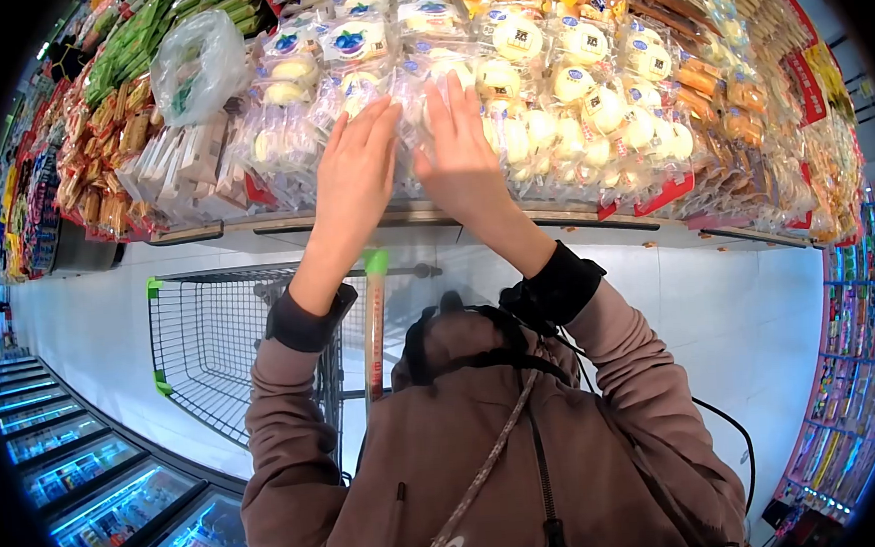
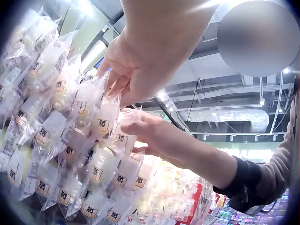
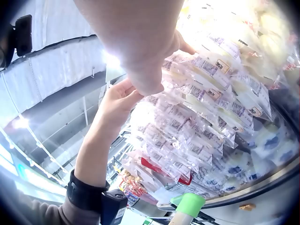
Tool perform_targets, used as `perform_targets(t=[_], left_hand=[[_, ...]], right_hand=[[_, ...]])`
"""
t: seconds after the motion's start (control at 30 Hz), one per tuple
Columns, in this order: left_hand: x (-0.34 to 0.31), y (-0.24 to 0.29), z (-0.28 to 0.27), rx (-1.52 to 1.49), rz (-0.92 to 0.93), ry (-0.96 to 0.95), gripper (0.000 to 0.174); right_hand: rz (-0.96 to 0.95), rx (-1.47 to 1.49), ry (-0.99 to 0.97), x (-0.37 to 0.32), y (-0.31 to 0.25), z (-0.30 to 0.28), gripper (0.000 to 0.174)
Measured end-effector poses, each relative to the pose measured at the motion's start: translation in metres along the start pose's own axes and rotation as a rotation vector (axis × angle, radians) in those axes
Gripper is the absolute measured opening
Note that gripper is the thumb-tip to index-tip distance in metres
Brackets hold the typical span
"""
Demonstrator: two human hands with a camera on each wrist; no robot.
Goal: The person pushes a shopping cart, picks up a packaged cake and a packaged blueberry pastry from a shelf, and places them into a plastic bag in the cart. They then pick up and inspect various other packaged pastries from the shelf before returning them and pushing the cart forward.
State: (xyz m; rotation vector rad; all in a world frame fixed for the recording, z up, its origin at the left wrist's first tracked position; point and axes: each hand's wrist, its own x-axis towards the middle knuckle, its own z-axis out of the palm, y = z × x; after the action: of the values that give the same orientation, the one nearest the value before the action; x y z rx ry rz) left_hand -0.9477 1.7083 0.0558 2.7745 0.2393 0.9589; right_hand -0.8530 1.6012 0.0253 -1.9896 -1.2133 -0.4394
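Both hands reach over a display of clear-wrapped pale buns. My left hand [image 1: 356, 168] lies back up with fingers extended over the packs [image 1: 286, 82]. Beside it, my right hand [image 1: 463, 162] points the same way, fingers straight, close to more wrapped buns [image 1: 501, 79]. The left wrist view has the left fingertips [image 2: 115, 84] at the tops of upright packs [image 2: 96, 171], while the right hand [image 2: 154, 133] touches packs just below. From the right wrist, barcode-labelled packs [image 3: 197, 91] stand in tight rows under the hands. The fingertips are partly hidden among the wrappers.
A shopping cart [image 1: 210, 317] with a green-ended handle [image 1: 375, 262] stands left of the body. The display's front edge [image 1: 414, 213] runs below the wrists. A plastic bag [image 1: 195, 68] sits on goods at left; red strips [image 1: 668, 194] line the right. Freezers [image 1: 122, 513] flank the aisle.
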Motion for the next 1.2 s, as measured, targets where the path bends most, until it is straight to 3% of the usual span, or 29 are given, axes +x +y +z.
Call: perform_targets(t=[0.73, 0.93, 1.2], left_hand=[[-0.003, 0.003, -0.002, 0.036, -0.043, -0.030, 0.041], [-0.004, 0.020, -0.022, 0.069, -0.086, -0.026, 0.044], [-0.036, 0.057, -0.043, 0.087, -0.189, -0.047, 0.043]], right_hand=[[-0.034, 0.157, 0.013, 0.005, -0.002, -0.024, 0.069], [-0.189, 0.305, -0.053, -0.014, 0.009, -0.044, 0.057], [-0.373, 0.535, -0.444, -0.041, 0.026, -0.077, 0.051]])
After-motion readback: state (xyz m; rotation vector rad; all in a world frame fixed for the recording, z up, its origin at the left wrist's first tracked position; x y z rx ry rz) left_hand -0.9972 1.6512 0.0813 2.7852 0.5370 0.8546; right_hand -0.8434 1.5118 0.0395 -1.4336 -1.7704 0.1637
